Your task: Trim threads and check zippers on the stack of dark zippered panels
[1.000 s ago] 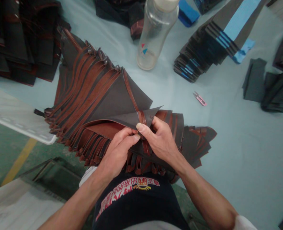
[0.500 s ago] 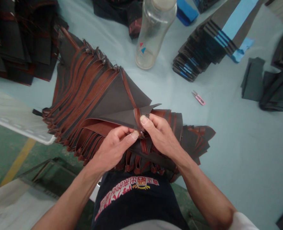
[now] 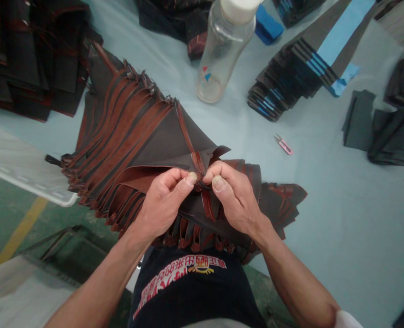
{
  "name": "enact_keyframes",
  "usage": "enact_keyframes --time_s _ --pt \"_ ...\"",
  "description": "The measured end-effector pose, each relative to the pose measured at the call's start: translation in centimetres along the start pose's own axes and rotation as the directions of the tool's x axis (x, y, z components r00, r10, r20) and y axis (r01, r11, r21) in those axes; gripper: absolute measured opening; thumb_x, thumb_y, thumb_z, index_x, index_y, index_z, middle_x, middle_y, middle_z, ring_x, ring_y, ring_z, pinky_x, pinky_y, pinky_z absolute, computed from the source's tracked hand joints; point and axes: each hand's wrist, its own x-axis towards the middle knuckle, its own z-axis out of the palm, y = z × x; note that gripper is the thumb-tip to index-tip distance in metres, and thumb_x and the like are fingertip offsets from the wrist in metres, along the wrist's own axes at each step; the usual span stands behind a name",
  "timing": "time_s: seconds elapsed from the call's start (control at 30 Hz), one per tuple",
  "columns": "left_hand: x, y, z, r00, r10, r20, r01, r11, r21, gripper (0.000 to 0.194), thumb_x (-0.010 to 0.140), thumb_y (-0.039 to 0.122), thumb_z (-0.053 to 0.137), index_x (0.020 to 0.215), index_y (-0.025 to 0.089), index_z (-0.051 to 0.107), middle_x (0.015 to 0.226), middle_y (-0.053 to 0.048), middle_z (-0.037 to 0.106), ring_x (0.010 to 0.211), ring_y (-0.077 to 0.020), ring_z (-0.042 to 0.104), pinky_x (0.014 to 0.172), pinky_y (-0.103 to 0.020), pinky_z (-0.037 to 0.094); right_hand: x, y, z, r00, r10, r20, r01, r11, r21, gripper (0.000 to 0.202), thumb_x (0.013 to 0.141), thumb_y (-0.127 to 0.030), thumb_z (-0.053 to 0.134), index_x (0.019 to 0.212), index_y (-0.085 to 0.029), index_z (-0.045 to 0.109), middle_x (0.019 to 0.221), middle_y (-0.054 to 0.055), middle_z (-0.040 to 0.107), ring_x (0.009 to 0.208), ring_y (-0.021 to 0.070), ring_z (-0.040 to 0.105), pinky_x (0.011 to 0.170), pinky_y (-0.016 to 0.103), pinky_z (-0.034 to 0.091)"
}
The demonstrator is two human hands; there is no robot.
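A row of dark grey leather pieces [image 3: 157, 141] with brown undersides and brown strips lies fanned across the table edge in front of me. The top piece carries a narrow brown strip [image 3: 184, 127] that looks like zipper tape. My left hand [image 3: 164, 200] pinches the end of this strip between thumb and forefinger. Close beside it, my right hand [image 3: 236, 196] is closed at the same spot, its forefinger and thumb bent against the strip's end. The exact bit between the fingertips is partly hidden.
A clear bottle [image 3: 218, 59] stands behind the pieces. Pink-handled thread snips [image 3: 283, 144] lie to the right. Stacked dark panels with blue strips [image 3: 300, 64] and folded dark pieces [image 3: 359, 120] are farther right. More leather pieces [image 3: 13, 68] and a white tray [image 3: 24, 173] are at left.
My right thumb has come off the top of the strip and moved right and down. The right forefinger now shows at the strip's end. My left hand has shifted slightly up and left.
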Motion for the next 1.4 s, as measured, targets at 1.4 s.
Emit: enact_keyframes --time_s 1.4 --pt "-0.2 -0.1 1.5 0.982 -0.176 -0.063 0.143 0.924 -0.353 0.033 0.065 0.039 0.095 0.064 0.017 0.071 0.065 0.002 0.070 0.065 -0.0112 0.061 0.066 -0.023 0.051 -0.4 -0.5 2.2 0.959 0.237 -0.155 -0.259 0.955 -0.143 0.021 0.086 -0.028 0.061 0.072 -0.025 0.045 0.061 -0.007 0.047 0.054 0.0106 0.042 0.058 0.030 0.033"
